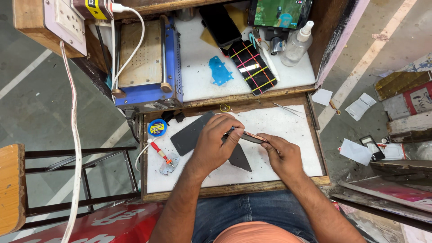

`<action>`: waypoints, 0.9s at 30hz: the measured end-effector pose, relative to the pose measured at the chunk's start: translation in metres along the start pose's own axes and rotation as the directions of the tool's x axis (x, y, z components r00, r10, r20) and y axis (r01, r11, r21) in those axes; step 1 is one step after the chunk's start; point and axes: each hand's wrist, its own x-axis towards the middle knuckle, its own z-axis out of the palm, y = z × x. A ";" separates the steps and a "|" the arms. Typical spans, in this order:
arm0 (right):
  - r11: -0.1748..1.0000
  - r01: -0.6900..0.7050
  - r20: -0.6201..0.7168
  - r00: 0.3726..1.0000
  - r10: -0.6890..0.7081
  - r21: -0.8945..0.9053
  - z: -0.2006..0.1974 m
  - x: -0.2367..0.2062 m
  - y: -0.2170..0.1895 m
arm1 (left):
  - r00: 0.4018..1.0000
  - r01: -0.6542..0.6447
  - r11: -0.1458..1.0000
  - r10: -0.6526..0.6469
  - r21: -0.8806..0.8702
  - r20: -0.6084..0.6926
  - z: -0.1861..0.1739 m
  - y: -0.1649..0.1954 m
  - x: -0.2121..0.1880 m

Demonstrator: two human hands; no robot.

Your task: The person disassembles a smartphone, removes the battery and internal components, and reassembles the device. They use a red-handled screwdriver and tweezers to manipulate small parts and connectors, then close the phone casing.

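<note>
My left hand (215, 143) and my right hand (281, 155) both grip a thin dark phone part with a copper-coloured edge (253, 136), held tilted on its edge above the white work surface (288, 123) of a pulled-out wooden drawer. Beneath the hands lies a dark grey flat panel (188, 134). A second dark piece (240, 159) sticks out under my left hand. A soldering tool with a red handle (161, 154) rests to the left on the surface.
A blue heating machine (146, 58) stands at back left. On the upper shelf lie a phone wrapped in coloured bands (252, 66), a blue film piece (219, 70), a spray bottle (297, 45) and another phone (219, 24). Tweezers (288, 109) lie at the drawer's back right.
</note>
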 end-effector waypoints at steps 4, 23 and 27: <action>0.997 0.002 0.033 0.999 0.000 -0.072 -0.010 -0.001 -0.003 | 0.999 -0.031 0.985 0.024 0.171 0.042 0.001 0.003 -0.005; 0.995 -0.079 -0.055 0.995 0.082 0.052 0.009 -0.019 0.028 | 0.966 0.243 0.950 -0.219 0.194 -0.138 0.015 -0.007 -0.023; 0.951 -0.005 -0.079 0.996 0.031 0.310 0.011 -0.025 0.035 | 0.945 0.294 0.954 -0.281 0.053 -0.168 0.019 -0.016 -0.029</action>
